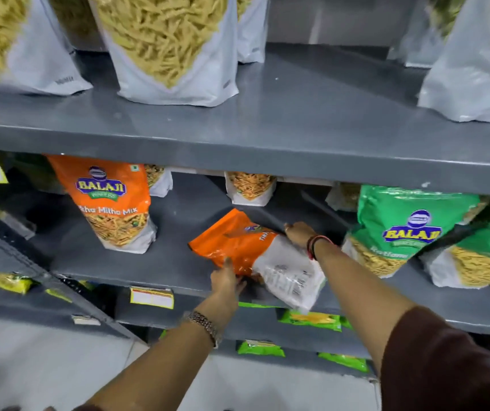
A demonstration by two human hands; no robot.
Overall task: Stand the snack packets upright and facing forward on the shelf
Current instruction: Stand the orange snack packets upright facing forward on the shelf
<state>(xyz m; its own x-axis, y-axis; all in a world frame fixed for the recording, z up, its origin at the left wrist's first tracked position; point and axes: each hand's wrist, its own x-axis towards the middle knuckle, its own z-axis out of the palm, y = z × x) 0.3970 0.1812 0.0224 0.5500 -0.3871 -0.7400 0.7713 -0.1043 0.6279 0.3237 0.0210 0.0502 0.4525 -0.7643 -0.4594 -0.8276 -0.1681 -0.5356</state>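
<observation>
An orange and white snack packet (pixel 237 244) lies tilted on the middle grey shelf (pixel 160 262), its white end hanging over the front edge. My left hand (pixel 226 280) grips its lower orange edge. My right hand (pixel 300 232) holds its far side near the top. To the left another orange packet (pixel 113 203) stands upright with its front showing. Green packets (pixel 400 229) stand at the right.
The upper shelf (pixel 297 120) carries white pouches of yellow sticks (pixel 166 46). Small white packets (pixel 251 188) stand at the back of the middle shelf. Lower shelves hold green and yellow packets (pixel 312 318) and a price label (pixel 151 296).
</observation>
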